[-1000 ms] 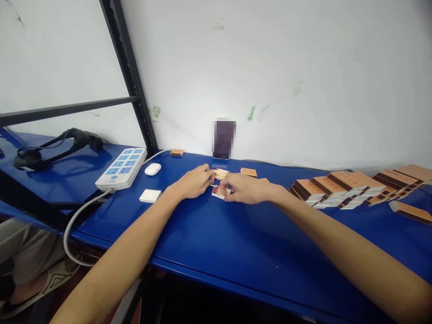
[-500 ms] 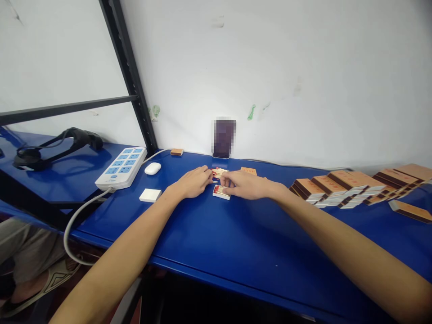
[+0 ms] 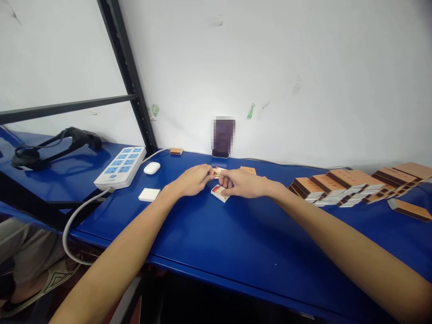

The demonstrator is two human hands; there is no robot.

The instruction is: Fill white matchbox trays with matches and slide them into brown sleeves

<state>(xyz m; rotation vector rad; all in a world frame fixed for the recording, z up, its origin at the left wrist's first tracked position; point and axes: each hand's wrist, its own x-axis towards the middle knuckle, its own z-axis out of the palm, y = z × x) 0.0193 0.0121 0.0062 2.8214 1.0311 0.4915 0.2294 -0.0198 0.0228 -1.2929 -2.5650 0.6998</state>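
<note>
My left hand rests on the blue table with its fingers bent together, fingertips at a loose pile of matches. Whether a match is pinched there is too small to tell. My right hand is closed, its thumb on the near corner of a white matchbox tray and its other fingers curled over the far side. Red-headed matches lie inside that tray, which sits slightly askew. Behind my right hand an orange matchbox sleeve lies flat, partly covered.
Stacked matchboxes stand at the right, with a single matchbox before them. At the left are a power strip, a white earbud case, a white box and a black headset. A phone leans on the wall.
The tray has turned, and its left end now points further away, with my right thumb on it. My left fingertips have shifted slightly towards the match pile.
</note>
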